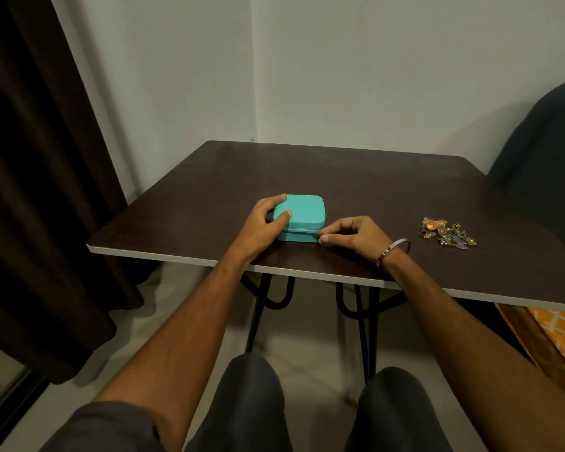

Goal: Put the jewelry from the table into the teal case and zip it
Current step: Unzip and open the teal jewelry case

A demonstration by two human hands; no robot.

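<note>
A small teal case (307, 212) lies closed near the front edge of the dark table (340, 177). My left hand (263, 223) rests on its left side, thumb on the lid and fingers curled round the far corner. At the case's front right corner my right hand (353, 234) pinches the zipper pull (317, 234) between thumb and forefinger. A heap of small gold, copper and grey jewelry (447, 231) lies on the table to the right, apart from both hands.
A silver bangle (393, 251) circles my right wrist. A dark chair back (545, 158) stands at the table's right end, with orange patterned cloth (561, 337) below it. A brown curtain (30, 190) hangs at the left. My knees sit under the table's front edge.
</note>
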